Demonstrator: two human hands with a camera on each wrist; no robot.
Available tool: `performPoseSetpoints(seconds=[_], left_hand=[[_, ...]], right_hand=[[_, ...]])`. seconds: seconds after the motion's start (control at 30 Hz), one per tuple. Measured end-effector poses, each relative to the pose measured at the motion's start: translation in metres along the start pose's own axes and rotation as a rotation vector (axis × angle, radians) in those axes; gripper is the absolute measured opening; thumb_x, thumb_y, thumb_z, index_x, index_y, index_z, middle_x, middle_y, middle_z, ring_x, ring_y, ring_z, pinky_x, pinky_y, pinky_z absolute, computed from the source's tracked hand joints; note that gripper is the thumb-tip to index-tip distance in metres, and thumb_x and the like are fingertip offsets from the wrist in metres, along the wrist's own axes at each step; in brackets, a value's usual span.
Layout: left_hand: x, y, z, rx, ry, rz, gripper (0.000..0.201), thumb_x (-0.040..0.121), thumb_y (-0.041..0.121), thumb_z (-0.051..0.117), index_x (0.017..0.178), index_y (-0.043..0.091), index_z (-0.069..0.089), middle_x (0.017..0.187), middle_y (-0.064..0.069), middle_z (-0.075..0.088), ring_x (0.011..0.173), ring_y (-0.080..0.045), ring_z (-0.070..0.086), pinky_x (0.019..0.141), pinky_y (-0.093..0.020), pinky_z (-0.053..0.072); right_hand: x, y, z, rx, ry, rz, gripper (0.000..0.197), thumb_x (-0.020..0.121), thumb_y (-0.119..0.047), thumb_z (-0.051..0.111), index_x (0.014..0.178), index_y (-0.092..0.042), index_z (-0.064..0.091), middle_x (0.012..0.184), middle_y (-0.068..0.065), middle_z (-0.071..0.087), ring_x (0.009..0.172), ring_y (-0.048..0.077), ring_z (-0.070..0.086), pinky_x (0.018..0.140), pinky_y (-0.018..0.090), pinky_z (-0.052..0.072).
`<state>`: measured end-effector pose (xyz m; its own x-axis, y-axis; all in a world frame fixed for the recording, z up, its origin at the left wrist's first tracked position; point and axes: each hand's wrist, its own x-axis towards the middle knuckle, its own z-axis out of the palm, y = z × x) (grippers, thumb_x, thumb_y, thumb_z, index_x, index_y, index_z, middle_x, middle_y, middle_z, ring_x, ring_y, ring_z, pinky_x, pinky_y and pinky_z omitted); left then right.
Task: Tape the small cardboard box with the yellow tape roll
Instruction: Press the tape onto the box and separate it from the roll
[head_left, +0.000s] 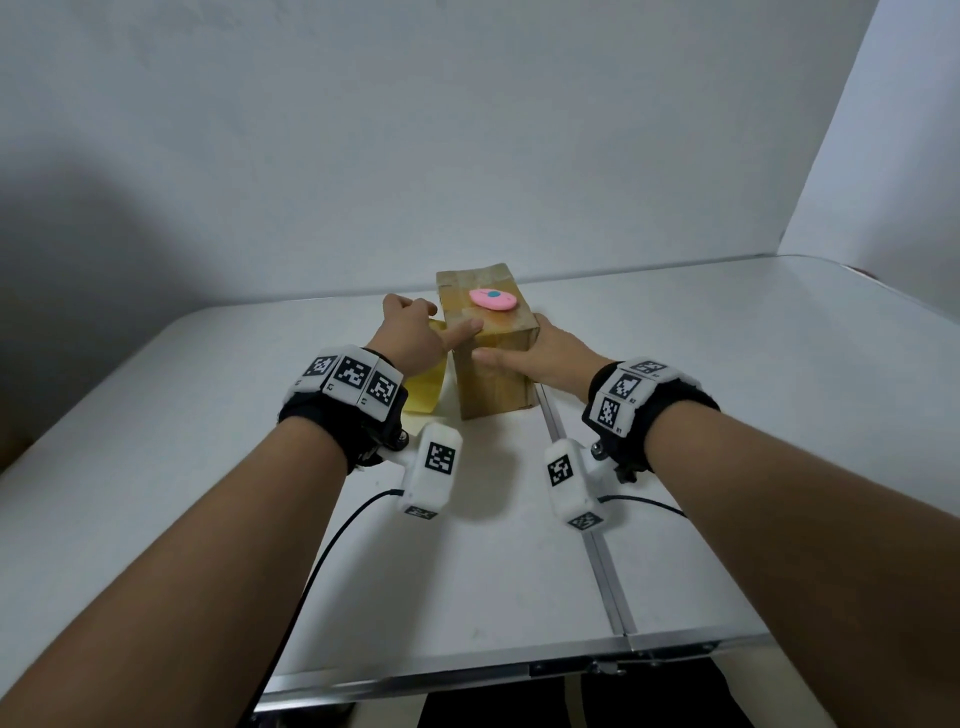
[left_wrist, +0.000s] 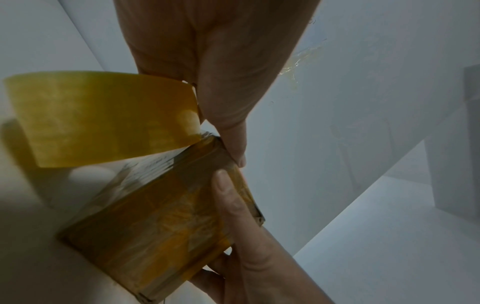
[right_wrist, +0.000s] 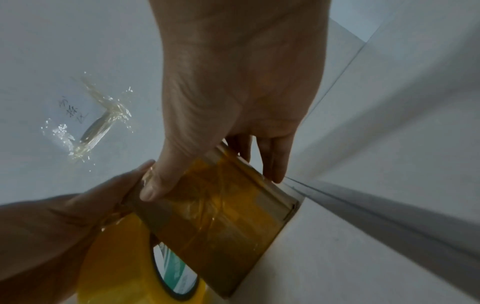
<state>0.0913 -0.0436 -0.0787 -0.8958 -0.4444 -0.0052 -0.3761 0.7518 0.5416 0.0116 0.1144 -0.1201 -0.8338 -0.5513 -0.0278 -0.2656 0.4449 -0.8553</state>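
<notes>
The small cardboard box stands upright on the white table, with strips of yellow tape on its faces. My right hand grips it, thumb on the near face and fingers round the right side. The yellow tape roll stands against the box's left side and fills the left of the left wrist view. My left hand curls over the roll, and its thumb presses on the box's top near edge. The roll's far side is hidden.
A pink oval cutter with a blue dot lies on top of the box. A crumpled scrap of clear tape sticks to the white surface beyond the hands. A metal seam runs down the table to its front edge; white walls stand behind and to the right.
</notes>
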Motion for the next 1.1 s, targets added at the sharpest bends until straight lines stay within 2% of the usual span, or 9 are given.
performPoseSetpoints(seconds=[0.1,0.27,0.47,0.53,0.63,0.8,0.93,1.03,1.1], left_hand=[[0.0,-0.001,0.001,-0.008,0.001,-0.001,0.085,0.085,0.064,0.051,0.146,0.007,0.035,0.15,-0.008,0.022,0.129,-0.027,0.047,0.102,-0.035,0.037],[0.002,-0.003,0.002,-0.023,0.004,-0.001,0.086,0.084,0.065,0.052,0.145,0.007,0.036,0.149,-0.008,0.023,0.128,-0.027,0.047,0.102,-0.035,0.037],[0.001,-0.002,0.002,-0.025,0.003,-0.002,0.086,0.083,0.066,0.052,0.146,0.008,0.036,0.15,-0.007,0.022,0.128,-0.026,0.047,0.1,-0.034,0.037],[0.001,-0.002,0.002,-0.032,0.003,-0.004,0.086,0.083,0.066,0.052,0.145,0.009,0.036,0.15,-0.007,0.022,0.129,-0.026,0.047,0.1,-0.035,0.037],[0.0,-0.002,0.001,-0.042,0.005,-0.006,0.086,0.083,0.065,0.052,0.145,0.008,0.036,0.15,-0.007,0.022,0.129,-0.026,0.046,0.101,-0.035,0.037],[0.0,-0.001,0.0,-0.032,0.005,-0.009,0.085,0.083,0.065,0.052,0.146,0.008,0.037,0.15,-0.008,0.023,0.13,-0.027,0.045,0.102,-0.036,0.037],[-0.002,-0.001,0.0,-0.041,0.005,-0.021,0.086,0.083,0.066,0.053,0.145,0.009,0.037,0.15,-0.007,0.022,0.131,-0.027,0.045,0.102,-0.037,0.038],[-0.003,0.0,0.0,-0.055,0.003,-0.026,0.086,0.082,0.065,0.054,0.145,0.009,0.038,0.15,-0.007,0.022,0.13,-0.027,0.045,0.102,-0.038,0.039],[-0.003,-0.001,-0.002,-0.06,-0.005,-0.028,0.086,0.082,0.065,0.055,0.146,0.011,0.038,0.151,-0.007,0.022,0.131,-0.028,0.045,0.102,-0.038,0.039]], right_hand=[[-0.007,0.001,0.006,-0.006,0.091,0.037,0.11,0.045,-0.07,0.077,0.138,-0.022,0.043,0.128,-0.005,0.061,0.117,0.015,0.061,0.099,0.036,0.052],[-0.01,0.002,0.004,-0.063,0.074,-0.001,0.091,0.065,-0.049,0.082,0.14,-0.017,0.041,0.129,-0.002,0.061,0.117,0.016,0.06,0.097,0.029,0.051],[-0.006,0.003,-0.011,-0.153,-0.074,-0.023,0.086,0.073,-0.035,0.08,0.144,-0.02,0.036,0.135,0.001,0.058,0.124,0.022,0.056,0.106,0.036,0.045],[-0.006,0.005,-0.018,-0.099,-0.13,-0.026,0.081,0.074,-0.034,0.079,0.144,-0.024,0.038,0.139,-0.002,0.056,0.126,0.021,0.055,0.108,0.041,0.044],[-0.005,0.006,-0.025,-0.01,-0.158,-0.034,0.07,0.079,-0.03,0.075,0.142,-0.024,0.044,0.14,-0.002,0.056,0.126,0.019,0.056,0.104,0.041,0.049],[-0.006,0.003,-0.028,-0.068,-0.15,-0.048,0.062,0.081,-0.023,0.075,0.138,-0.021,0.051,0.136,-0.002,0.06,0.127,0.016,0.055,0.104,0.029,0.045],[-0.007,-0.002,-0.028,-0.163,-0.136,-0.05,0.066,0.079,-0.027,0.076,0.139,-0.021,0.049,0.138,-0.002,0.058,0.128,0.017,0.054,0.107,0.029,0.04],[-0.009,-0.003,-0.024,-0.24,-0.136,-0.05,0.069,0.079,-0.021,0.075,0.141,-0.021,0.044,0.137,-0.002,0.058,0.112,0.018,0.059,0.1,0.029,0.042],[-0.01,-0.002,-0.022,-0.218,-0.132,-0.044,0.072,0.079,-0.015,0.075,0.142,-0.022,0.041,0.139,-0.001,0.056,0.109,0.02,0.062,0.102,0.034,0.044]])
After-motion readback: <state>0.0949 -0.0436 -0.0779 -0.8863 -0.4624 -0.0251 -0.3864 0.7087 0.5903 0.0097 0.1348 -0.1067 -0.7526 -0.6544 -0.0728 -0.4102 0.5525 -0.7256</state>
